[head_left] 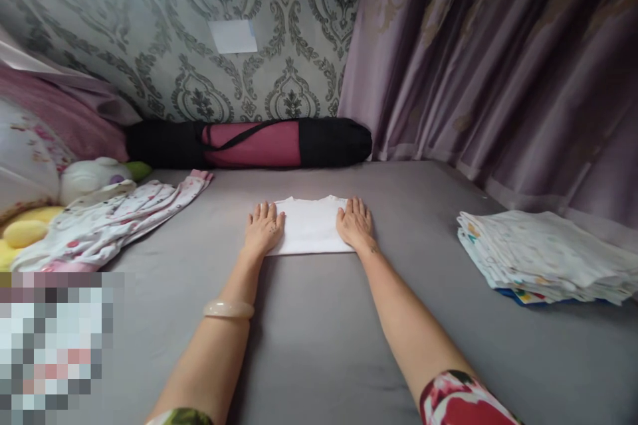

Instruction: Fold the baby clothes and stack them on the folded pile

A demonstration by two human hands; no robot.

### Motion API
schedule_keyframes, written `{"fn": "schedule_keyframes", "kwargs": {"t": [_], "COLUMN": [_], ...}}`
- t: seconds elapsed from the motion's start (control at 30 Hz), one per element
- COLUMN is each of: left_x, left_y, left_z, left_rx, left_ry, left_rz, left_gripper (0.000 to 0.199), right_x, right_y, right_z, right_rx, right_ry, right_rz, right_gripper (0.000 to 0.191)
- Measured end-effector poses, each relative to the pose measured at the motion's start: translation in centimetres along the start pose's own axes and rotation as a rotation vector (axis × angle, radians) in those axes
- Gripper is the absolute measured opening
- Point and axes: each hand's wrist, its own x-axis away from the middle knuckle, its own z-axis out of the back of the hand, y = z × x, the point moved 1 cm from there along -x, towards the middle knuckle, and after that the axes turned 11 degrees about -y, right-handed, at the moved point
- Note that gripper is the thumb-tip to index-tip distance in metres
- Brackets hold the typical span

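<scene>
A white folded garment [313, 226], seemingly a shirt with its neckline at the far edge, lies flat on the grey bed sheet [319, 339]. My left hand [265, 226] rests palm down on its left side, fingers stretched out and pointing away from me. On the opposite side my right hand [355, 222] lies flat in the same way, fingers a little apart. Both palms press the cloth against the sheet, and the garment's outer side edges are partly covered by them. Neither hand grips anything.
To the right sits a stack of folded clothes [548, 255]. Printed clothing [124, 219] lies loosely at the left, beside a white plush toy [92, 178] and a yellow one [27, 234]. A black and pink long bag [249, 144] lines the wall; purple curtains [473, 60] hang right.
</scene>
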Motion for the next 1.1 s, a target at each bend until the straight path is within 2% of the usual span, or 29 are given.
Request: {"fn": "schedule_keyframes", "kwargs": {"t": [0.17,0.4,0.57,0.63,0.77,0.97,1.1], "left_x": [0.0,-0.2,-1.0,-1.8,-3.8,-5.7,-6.2], "left_y": [0.0,-0.1,-0.4,-0.7,-1.2,-1.1,-0.8], "left_z": [0.0,1.1,2.4,2.9,4.1,5.7,5.9], "left_rx": [0.01,-0.001,-0.065,-0.083,-0.058,-0.022,-0.026], "left_ry": [-0.001,-0.09,-0.038,-0.059,-0.152,-0.259,-0.259], "left_rz": [-0.009,-0.025,-0.074,-0.071,-0.039,-0.045,-0.048], "left_gripper": [0.066,0.065,0.055,0.05,0.042,0.039,0.046], "right_x": [0.0,-0.4,-0.5,-0.7,-2.0,-5.7,-6.9], "right_y": [0.1,0.2,0.2,0.4,1.3,3.1,3.6], "right_z": [0.1,0.1,0.0,0.2,1.4,3.0,3.5], "right_rx": [0.001,0.027,0.052,0.068,0.097,0.126,0.113], "right_ry": [0.011,-0.004,0.034,0.036,-0.053,-0.213,-0.23], "right_rz": [0.01,0.01,0.021,0.043,0.087,0.178,0.21], "right_gripper": [0.058,0.056,0.055,0.054,0.052,0.043,0.044]}}
